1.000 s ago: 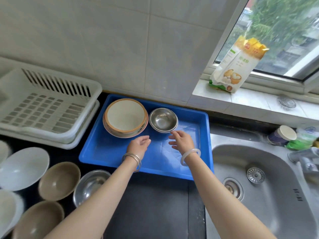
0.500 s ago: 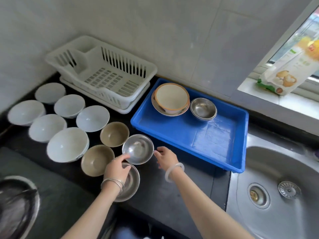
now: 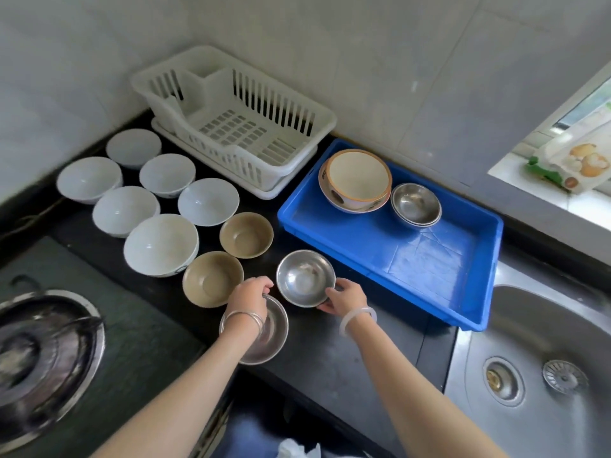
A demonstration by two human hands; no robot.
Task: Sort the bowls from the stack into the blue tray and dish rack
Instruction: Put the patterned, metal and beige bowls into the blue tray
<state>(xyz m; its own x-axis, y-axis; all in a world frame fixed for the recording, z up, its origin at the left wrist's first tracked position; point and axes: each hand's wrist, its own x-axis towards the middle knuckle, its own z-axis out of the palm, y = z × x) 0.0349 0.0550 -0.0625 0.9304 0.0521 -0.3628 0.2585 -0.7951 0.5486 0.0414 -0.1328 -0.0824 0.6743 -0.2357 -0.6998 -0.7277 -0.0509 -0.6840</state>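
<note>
On a dark kitchen counter, seen from above: two bare forearms, a bracelet at each wrist. Right hand (image 3: 345, 297) curled round the near rim of a steel bowl (image 3: 305, 277), just beside the blue tray (image 3: 360, 241). Left hand (image 3: 249, 297) bent over a second steel bowl (image 3: 266, 332) nearer the body, fingertips hooked on its far rim. Inside the tray, at the back: stacked patterned bowls (image 3: 358, 178) and nested steel bowls (image 3: 415, 201). White dish rack (image 3: 238, 110) against the wall. Left of the hands, six white bowls (image 3: 160, 242) and two tan bowls (image 3: 246, 234), all upright.
</note>
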